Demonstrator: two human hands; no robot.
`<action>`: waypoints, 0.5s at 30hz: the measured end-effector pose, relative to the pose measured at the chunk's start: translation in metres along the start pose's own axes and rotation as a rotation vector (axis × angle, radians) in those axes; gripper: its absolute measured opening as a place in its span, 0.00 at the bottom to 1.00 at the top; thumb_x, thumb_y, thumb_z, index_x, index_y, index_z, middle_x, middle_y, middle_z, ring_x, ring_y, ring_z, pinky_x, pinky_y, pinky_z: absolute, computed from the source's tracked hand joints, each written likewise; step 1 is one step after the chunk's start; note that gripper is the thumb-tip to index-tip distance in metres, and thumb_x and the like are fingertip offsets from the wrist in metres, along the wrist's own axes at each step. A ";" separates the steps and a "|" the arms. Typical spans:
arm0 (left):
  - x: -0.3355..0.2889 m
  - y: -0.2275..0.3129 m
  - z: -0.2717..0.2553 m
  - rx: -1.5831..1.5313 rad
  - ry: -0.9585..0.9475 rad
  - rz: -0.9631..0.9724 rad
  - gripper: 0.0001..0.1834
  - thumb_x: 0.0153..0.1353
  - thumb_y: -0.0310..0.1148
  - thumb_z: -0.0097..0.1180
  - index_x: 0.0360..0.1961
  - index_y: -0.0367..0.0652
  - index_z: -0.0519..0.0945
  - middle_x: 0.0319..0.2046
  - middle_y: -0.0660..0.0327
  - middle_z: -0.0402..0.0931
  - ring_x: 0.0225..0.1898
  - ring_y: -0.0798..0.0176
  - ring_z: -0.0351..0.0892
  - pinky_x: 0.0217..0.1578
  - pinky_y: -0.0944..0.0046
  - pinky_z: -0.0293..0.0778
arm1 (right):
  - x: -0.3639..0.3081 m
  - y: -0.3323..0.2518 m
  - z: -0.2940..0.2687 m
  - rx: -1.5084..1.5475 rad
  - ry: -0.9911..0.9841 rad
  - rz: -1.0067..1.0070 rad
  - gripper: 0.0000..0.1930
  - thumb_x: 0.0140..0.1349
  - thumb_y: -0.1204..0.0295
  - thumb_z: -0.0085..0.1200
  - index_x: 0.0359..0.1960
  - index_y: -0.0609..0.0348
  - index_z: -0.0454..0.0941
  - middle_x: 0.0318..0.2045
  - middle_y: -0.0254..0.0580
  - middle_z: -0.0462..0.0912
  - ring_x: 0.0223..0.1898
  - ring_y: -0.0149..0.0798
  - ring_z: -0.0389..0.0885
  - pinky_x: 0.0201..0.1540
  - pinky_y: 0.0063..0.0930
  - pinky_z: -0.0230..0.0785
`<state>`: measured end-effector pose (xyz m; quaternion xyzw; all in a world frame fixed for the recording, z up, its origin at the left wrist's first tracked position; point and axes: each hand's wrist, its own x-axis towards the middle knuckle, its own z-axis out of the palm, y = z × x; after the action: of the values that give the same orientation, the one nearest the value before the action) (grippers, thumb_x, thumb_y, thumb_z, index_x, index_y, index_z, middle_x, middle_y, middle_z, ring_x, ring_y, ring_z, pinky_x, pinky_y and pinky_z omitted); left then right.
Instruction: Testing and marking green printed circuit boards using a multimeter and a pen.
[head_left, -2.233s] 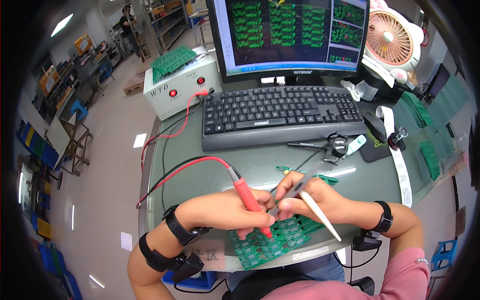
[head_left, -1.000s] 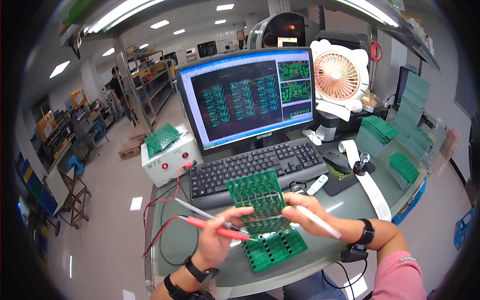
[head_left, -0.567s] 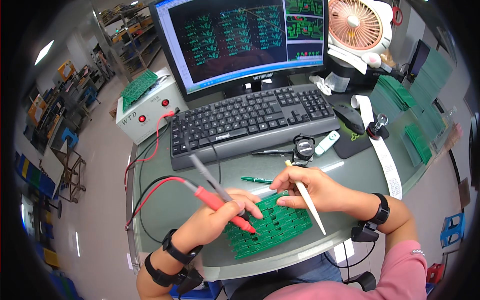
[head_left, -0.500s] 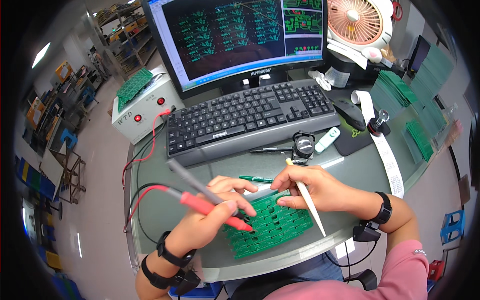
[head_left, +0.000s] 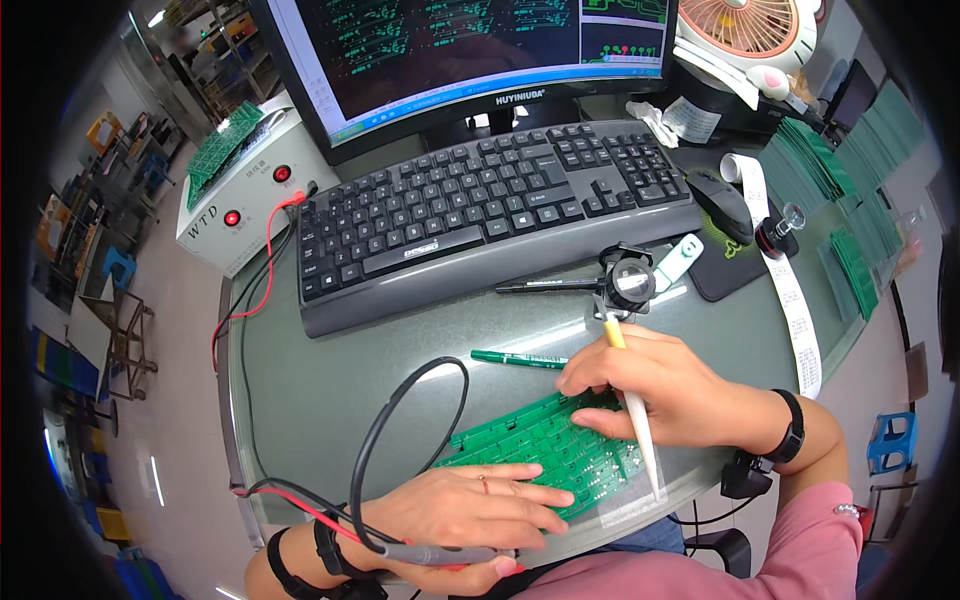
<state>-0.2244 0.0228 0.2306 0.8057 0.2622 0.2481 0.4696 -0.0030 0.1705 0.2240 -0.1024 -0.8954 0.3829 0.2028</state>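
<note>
A green circuit board panel [head_left: 540,430] with many small cut-outs lies on the desk between my hands. Across its near left part stretch the fingers of my left hand [head_left: 455,510]. Its thumb keeps a grey-handled test probe [head_left: 440,553] under the palm; of a red test probe [head_left: 515,569] only bits show beside it. My right hand [head_left: 665,390] pinches a white tapered stick [head_left: 638,425] with a yellowish top, its point directed down past the panel's right edge. Finger and thumb of that hand also touch the panel's far right edge.
A green pen [head_left: 518,359] lies beyond the panel. Farther back are a keyboard [head_left: 480,215], a monitor [head_left: 480,110], a mouse [head_left: 722,205], and a round black magnifier [head_left: 630,285]. A white box [head_left: 250,200] with red buttons stands left, its cables looping toward my left hand. Green board stacks [head_left: 850,270] are right.
My left hand has moved nearer to me and turned the probes off the panel, laying its fingers on it instead. My right hand keeps the stick. The view has shifted slightly.
</note>
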 end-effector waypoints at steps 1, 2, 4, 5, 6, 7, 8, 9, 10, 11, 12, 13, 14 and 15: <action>0.000 0.000 -0.001 -0.008 0.003 0.004 0.15 0.57 0.29 0.44 0.41 0.36 0.80 0.52 0.53 0.77 0.63 0.52 0.69 0.66 0.49 0.57 | 0.001 0.002 -0.001 -0.055 0.047 -0.079 0.15 0.53 0.72 0.65 0.40 0.58 0.75 0.33 0.40 0.79 0.31 0.40 0.78 0.33 0.33 0.72; 0.000 -0.001 -0.001 -0.012 0.003 0.001 0.15 0.57 0.28 0.45 0.42 0.36 0.80 0.53 0.54 0.77 0.63 0.53 0.69 0.66 0.49 0.58 | 0.002 0.004 -0.002 -0.110 0.094 -0.158 0.14 0.56 0.70 0.63 0.42 0.59 0.75 0.33 0.40 0.80 0.30 0.40 0.78 0.33 0.33 0.72; 0.000 -0.005 -0.001 -0.020 0.007 0.000 0.15 0.57 0.28 0.45 0.42 0.36 0.80 0.53 0.54 0.76 0.63 0.53 0.69 0.66 0.49 0.58 | -0.002 -0.001 -0.001 0.086 0.082 -0.040 0.15 0.59 0.67 0.61 0.44 0.60 0.76 0.32 0.41 0.80 0.30 0.41 0.78 0.34 0.33 0.71; 0.001 -0.009 -0.001 0.012 0.015 0.049 0.12 0.58 0.29 0.48 0.40 0.36 0.79 0.51 0.55 0.77 0.62 0.54 0.70 0.65 0.49 0.60 | -0.002 -0.003 -0.002 0.282 0.078 0.075 0.16 0.62 0.64 0.59 0.46 0.62 0.76 0.31 0.41 0.80 0.30 0.42 0.78 0.34 0.33 0.71; 0.000 -0.013 0.001 0.045 0.023 0.097 0.09 0.60 0.30 0.51 0.38 0.36 0.78 0.50 0.57 0.77 0.61 0.54 0.70 0.64 0.48 0.63 | -0.001 -0.002 -0.005 0.282 0.073 0.078 0.16 0.62 0.64 0.59 0.46 0.62 0.76 0.31 0.41 0.80 0.30 0.42 0.78 0.34 0.33 0.71; -0.001 -0.017 0.005 0.043 0.025 0.099 0.09 0.60 0.30 0.51 0.38 0.36 0.78 0.50 0.57 0.77 0.61 0.54 0.70 0.64 0.48 0.63 | 0.000 -0.002 -0.009 0.252 0.010 0.000 0.18 0.64 0.62 0.56 0.47 0.63 0.76 0.30 0.42 0.80 0.30 0.42 0.78 0.34 0.33 0.71; -0.003 -0.021 0.010 0.043 0.037 0.127 0.10 0.61 0.31 0.52 0.39 0.36 0.78 0.50 0.57 0.76 0.62 0.55 0.70 0.65 0.49 0.62 | 0.001 -0.001 -0.012 0.222 -0.052 -0.079 0.20 0.66 0.59 0.54 0.49 0.64 0.76 0.29 0.42 0.80 0.29 0.42 0.78 0.34 0.33 0.71; -0.004 -0.024 0.012 0.044 0.048 0.154 0.11 0.62 0.32 0.52 0.40 0.36 0.78 0.50 0.58 0.76 0.62 0.56 0.69 0.65 0.51 0.61 | 0.002 0.004 -0.014 0.173 -0.119 -0.140 0.19 0.65 0.62 0.53 0.49 0.65 0.77 0.28 0.42 0.80 0.30 0.42 0.79 0.34 0.33 0.72; -0.003 -0.018 0.007 0.039 0.055 0.150 0.11 0.62 0.32 0.52 0.40 0.36 0.78 0.50 0.58 0.76 0.62 0.56 0.69 0.65 0.51 0.61 | 0.003 0.004 -0.011 0.179 -0.125 -0.139 0.19 0.65 0.62 0.53 0.49 0.65 0.77 0.28 0.42 0.80 0.30 0.42 0.79 0.34 0.33 0.72; 0.002 -0.005 -0.004 0.035 -0.025 0.070 0.12 0.63 0.32 0.50 0.42 0.36 0.79 0.53 0.58 0.75 0.63 0.56 0.68 0.66 0.51 0.61 | 0.003 0.001 -0.007 0.237 -0.112 -0.113 0.17 0.64 0.64 0.53 0.48 0.65 0.77 0.29 0.42 0.80 0.31 0.42 0.79 0.34 0.32 0.73; 0.005 0.001 -0.010 0.032 -0.104 -0.009 0.14 0.63 0.32 0.48 0.44 0.37 0.79 0.56 0.57 0.74 0.64 0.56 0.67 0.66 0.51 0.60 | 0.002 -0.002 -0.004 0.294 -0.099 -0.087 0.15 0.63 0.67 0.53 0.46 0.65 0.78 0.29 0.43 0.80 0.31 0.42 0.79 0.34 0.32 0.73; 0.004 0.000 -0.011 0.029 -0.101 -0.009 0.14 0.63 0.32 0.48 0.44 0.37 0.79 0.56 0.57 0.74 0.64 0.56 0.67 0.66 0.51 0.60 | 0.001 -0.006 -0.003 0.358 -0.109 -0.008 0.11 0.59 0.73 0.54 0.42 0.64 0.78 0.30 0.42 0.80 0.32 0.42 0.79 0.35 0.32 0.73; 0.004 -0.001 -0.010 0.030 -0.105 -0.009 0.14 0.64 0.34 0.48 0.45 0.37 0.79 0.56 0.58 0.74 0.64 0.57 0.67 0.66 0.52 0.60 | 0.001 -0.006 -0.002 0.358 -0.112 -0.006 0.11 0.59 0.73 0.54 0.42 0.64 0.78 0.30 0.42 0.80 0.32 0.42 0.79 0.35 0.32 0.73; 0.003 -0.002 -0.010 0.032 -0.109 -0.009 0.14 0.65 0.35 0.48 0.45 0.38 0.79 0.56 0.59 0.74 0.64 0.58 0.67 0.66 0.53 0.61 | 0.003 -0.005 0.000 0.336 -0.115 -0.058 0.09 0.58 0.76 0.55 0.41 0.63 0.78 0.31 0.42 0.80 0.33 0.42 0.79 0.35 0.31 0.73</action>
<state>-0.2288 0.0317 0.2332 0.8243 0.2437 0.1976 0.4712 -0.0054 0.1684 0.2285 -0.0192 -0.8316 0.5262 0.1763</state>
